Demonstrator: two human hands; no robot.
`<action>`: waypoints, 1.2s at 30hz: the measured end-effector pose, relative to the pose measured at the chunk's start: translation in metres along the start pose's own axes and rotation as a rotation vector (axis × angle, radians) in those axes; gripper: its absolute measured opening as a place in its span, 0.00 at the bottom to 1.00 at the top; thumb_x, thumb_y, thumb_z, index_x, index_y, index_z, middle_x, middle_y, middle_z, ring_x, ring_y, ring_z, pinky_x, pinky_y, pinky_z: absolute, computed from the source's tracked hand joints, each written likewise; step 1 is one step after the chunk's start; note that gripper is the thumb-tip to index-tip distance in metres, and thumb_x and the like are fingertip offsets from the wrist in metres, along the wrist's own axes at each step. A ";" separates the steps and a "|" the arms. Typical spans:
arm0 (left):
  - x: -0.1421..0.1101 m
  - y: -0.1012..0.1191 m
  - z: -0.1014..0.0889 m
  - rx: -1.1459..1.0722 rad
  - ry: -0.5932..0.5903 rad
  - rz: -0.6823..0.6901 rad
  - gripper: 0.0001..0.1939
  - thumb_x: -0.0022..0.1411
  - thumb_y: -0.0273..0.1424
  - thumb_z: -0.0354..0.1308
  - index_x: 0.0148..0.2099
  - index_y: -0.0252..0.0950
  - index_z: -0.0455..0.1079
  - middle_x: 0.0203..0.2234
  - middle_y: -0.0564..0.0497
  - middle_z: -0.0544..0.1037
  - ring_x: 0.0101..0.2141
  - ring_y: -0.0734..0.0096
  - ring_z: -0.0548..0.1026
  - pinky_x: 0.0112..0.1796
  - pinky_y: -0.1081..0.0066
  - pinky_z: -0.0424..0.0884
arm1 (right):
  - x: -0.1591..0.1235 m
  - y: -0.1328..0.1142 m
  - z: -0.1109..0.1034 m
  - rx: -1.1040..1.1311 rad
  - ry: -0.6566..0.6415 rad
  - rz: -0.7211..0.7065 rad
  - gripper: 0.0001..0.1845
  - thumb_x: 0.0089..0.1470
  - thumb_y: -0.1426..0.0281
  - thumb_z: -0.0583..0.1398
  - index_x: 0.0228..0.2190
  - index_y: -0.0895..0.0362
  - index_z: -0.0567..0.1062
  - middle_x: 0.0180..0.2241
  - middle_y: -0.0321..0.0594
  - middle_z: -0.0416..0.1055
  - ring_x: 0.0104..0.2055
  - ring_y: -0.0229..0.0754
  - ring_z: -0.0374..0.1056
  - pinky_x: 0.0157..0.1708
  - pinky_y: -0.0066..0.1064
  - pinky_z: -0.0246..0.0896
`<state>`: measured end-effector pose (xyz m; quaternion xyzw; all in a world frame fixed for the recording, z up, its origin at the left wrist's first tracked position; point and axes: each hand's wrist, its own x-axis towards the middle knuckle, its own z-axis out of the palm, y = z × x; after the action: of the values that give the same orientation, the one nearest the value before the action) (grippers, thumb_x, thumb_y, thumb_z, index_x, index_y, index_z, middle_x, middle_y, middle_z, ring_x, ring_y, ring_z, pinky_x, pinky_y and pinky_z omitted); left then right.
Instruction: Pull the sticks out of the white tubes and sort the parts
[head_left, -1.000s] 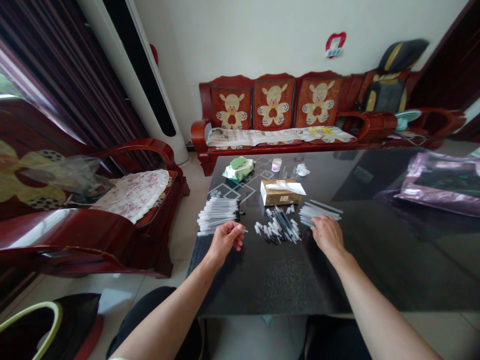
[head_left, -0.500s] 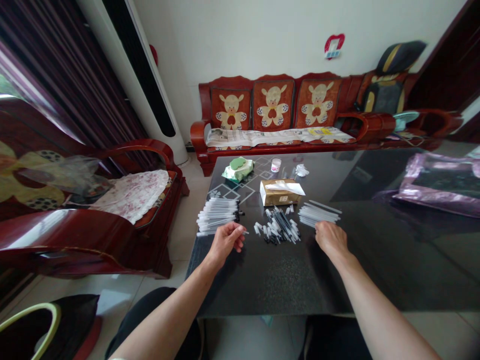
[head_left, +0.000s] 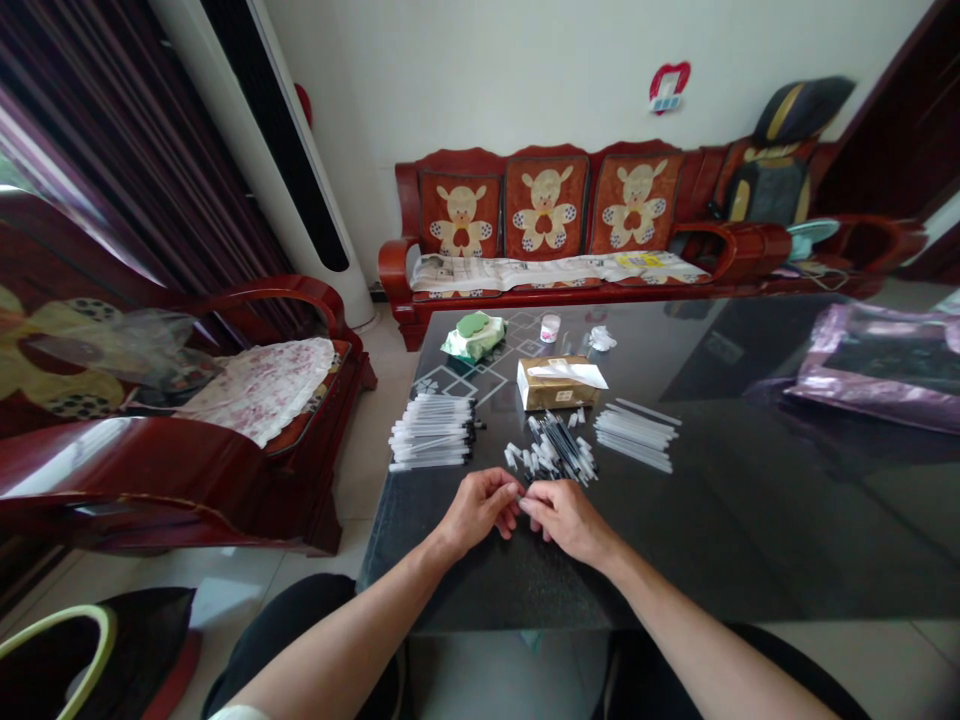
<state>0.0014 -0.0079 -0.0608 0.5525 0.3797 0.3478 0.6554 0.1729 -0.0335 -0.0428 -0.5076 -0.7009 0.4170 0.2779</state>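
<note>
My left hand (head_left: pixel 484 508) and my right hand (head_left: pixel 568 517) meet fingertip to fingertip above the front of the table. Both are closed in a pinch. A small pale pen part (head_left: pixel 521 496) shows at the left fingertips; what the right fingers grip is hidden. Just beyond lies a heap of dark pen refills (head_left: pixel 566 445) with white pen caps (head_left: pixel 531 462) scattered around. On the left, a stack of capped white pens (head_left: pixel 431 432) lies side by side. Clear pen barrels (head_left: pixel 636 435) form a row to the right.
A gold tissue box (head_left: pixel 561 385) stands behind the refills. Farther back are a green wipes pack (head_left: pixel 475 338), a small white tub (head_left: pixel 550 327) and crumpled tissue (head_left: pixel 601 339). A purple-edged plastic package (head_left: pixel 874 375) rests on the dark table (head_left: pixel 735 540) at right.
My right hand has come left from the clear barrels to meet my left hand. The left hand has shifted right and slightly nearer, still pinching.
</note>
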 end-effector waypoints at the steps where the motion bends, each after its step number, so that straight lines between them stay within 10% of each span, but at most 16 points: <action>1: 0.000 -0.002 0.001 0.010 -0.006 -0.001 0.21 0.56 0.46 0.56 0.36 0.30 0.68 0.20 0.52 0.71 0.18 0.76 0.70 0.17 0.76 0.69 | 0.000 0.001 0.001 -0.002 -0.008 0.010 0.17 0.55 0.61 0.53 0.22 0.58 0.71 0.20 0.35 0.71 0.17 0.33 0.62 0.19 0.24 0.54; 7: 0.004 0.007 -0.013 0.201 0.100 0.083 0.17 0.58 0.41 0.54 0.41 0.32 0.69 0.22 0.51 0.72 0.19 0.74 0.72 0.19 0.75 0.69 | 0.003 0.017 -0.022 -0.158 0.129 0.055 0.15 0.54 0.63 0.54 0.21 0.57 0.73 0.17 0.35 0.70 0.17 0.34 0.62 0.21 0.25 0.52; 15: 0.007 0.047 -0.081 0.862 0.602 0.261 0.08 0.56 0.31 0.54 0.38 0.38 0.73 0.32 0.50 0.77 0.28 0.70 0.74 0.33 0.71 0.67 | 0.017 0.030 -0.044 -0.676 0.413 0.219 0.15 0.53 0.63 0.55 0.21 0.55 0.75 0.22 0.39 0.73 0.26 0.39 0.68 0.23 0.27 0.46; 24: 0.006 0.032 -0.084 1.304 0.386 0.075 0.07 0.57 0.29 0.54 0.35 0.40 0.74 0.34 0.49 0.77 0.33 0.64 0.73 0.32 0.71 0.61 | 0.017 0.025 -0.043 -0.778 0.418 0.217 0.18 0.57 0.61 0.51 0.26 0.53 0.76 0.24 0.40 0.74 0.27 0.40 0.68 0.24 0.28 0.45; 36: 0.007 0.020 -0.082 1.321 0.286 0.058 0.05 0.50 0.24 0.60 0.33 0.37 0.71 0.30 0.47 0.74 0.32 0.61 0.73 0.33 0.69 0.63 | 0.012 0.019 -0.042 -0.628 0.476 0.103 0.17 0.57 0.63 0.51 0.26 0.55 0.76 0.24 0.41 0.74 0.27 0.40 0.68 0.27 0.27 0.50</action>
<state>-0.0686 0.0389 -0.0499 0.7958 0.5805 0.1299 0.1137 0.2118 -0.0075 -0.0386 -0.6847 -0.6840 0.0663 0.2427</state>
